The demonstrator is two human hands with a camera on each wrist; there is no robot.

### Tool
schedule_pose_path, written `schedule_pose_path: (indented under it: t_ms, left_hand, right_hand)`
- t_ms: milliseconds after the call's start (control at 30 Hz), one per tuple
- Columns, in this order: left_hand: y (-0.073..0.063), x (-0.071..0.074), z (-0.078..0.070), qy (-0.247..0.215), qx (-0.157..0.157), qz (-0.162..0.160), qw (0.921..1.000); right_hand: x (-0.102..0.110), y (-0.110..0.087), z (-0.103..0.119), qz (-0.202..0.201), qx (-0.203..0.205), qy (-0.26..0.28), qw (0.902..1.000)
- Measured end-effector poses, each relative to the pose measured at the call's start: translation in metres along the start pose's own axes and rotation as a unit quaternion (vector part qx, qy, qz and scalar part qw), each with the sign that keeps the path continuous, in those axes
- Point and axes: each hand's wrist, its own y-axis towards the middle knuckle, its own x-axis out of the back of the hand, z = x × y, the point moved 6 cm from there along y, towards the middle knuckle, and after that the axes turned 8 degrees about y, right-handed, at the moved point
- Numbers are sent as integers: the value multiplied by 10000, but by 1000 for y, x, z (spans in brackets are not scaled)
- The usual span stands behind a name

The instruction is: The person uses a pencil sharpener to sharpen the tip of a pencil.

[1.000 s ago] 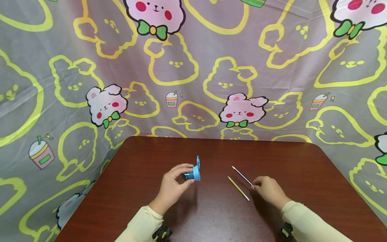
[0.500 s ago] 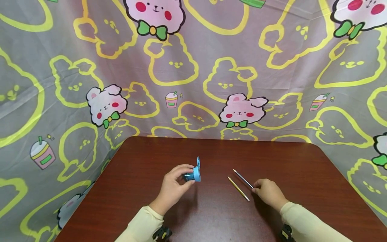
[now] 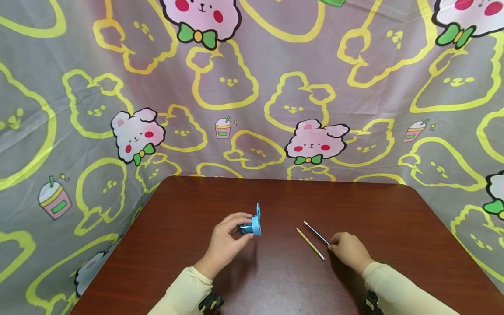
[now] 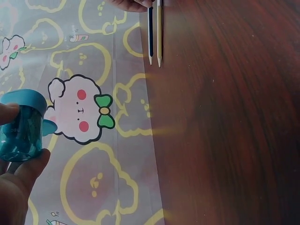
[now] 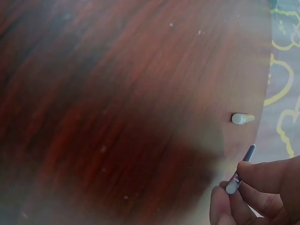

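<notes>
My left hand grips a small blue pencil sharpener with a see-through body, raised over the table. Its flip lid stands up at the top, and its cap faces right in the head view. With thumb and fingertips, my right hand pinches the rear end of a dark blue pencil, whose tip points away and to the left. A yellow pencil with a white end lies on the table just left of it. In the right wrist view, the blue pencil's pale end shows between the fingers.
Under both hands is a dark brown wooden table with rounded far corners. A grey curtain printed with cartoon animals hangs behind it and along the sides.
My right hand has drawn the dark blue pencil slightly back toward me, then stayed about there. The left hand with the pencil sharpener has hardly moved.
</notes>
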Motion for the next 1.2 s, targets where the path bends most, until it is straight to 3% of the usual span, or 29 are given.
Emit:
schedule_pose_path:
  t_ms: [267,433,633,800,900,1000,1200]
  left_hand:
    - [0,-1,1,-3,-382,-86,9992]
    - [1,-5,0,207,-345,-25,9992]
    - [5,-5,-20,453,-515,92,9976]
    - [7,-3,-30,446,-241,248,9984]
    - [6,-5,-23,450,84,323,9984]
    - [6,-9,-6,481,382,354,9975]
    - [4,-17,25,490,615,481,9957]
  right_hand:
    - [-3,1,-4,37,-60,11,10000]
    - [-4,1,-3,22,-65,-17,10000]
    - [-5,0,-5,74,-128,8,9999]
    - [-6,0,-7,73,-146,-18,9999]
    - [-7,1,-8,82,-163,-74,9998]
    - [-7,1,-7,90,-159,-120,9998]
    - [-7,1,-6,71,-123,-140,9998]
